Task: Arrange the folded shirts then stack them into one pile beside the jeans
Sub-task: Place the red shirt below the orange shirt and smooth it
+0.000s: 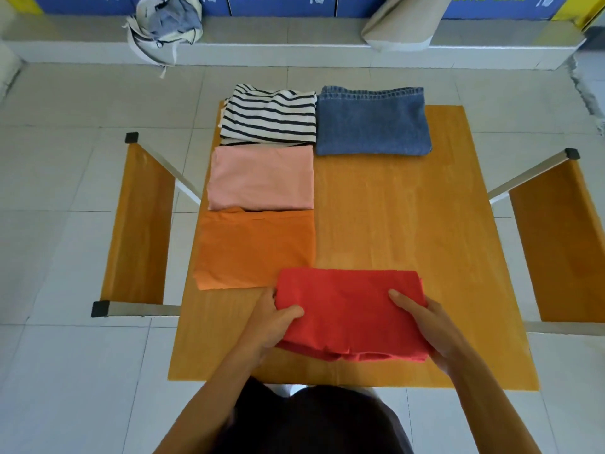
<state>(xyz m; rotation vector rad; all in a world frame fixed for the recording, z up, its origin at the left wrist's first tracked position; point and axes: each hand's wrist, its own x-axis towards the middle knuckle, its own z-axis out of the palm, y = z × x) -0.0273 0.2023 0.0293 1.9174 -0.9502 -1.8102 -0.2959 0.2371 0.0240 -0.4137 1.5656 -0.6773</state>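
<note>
A folded red shirt (350, 309) is held over the near part of the wooden table (409, 231). My left hand (271, 319) grips its left edge and my right hand (422, 319) grips its right edge, thumbs on top. Along the table's left side lie three folded shirts in a column: an orange shirt (255, 247) nearest, a pink shirt (262, 176) behind it, and a black-and-white striped shirt (268, 116) at the far end. Folded blue jeans (373, 122) lie at the far edge, right of the striped shirt and touching it.
Two wooden benches with metal frames flank the table, one on the left (137, 224) and one on the right (566, 244). On the ledge behind sit a cloth bag (167, 24) and a beige bundle (402, 24). Bare wood shows in front of the jeans.
</note>
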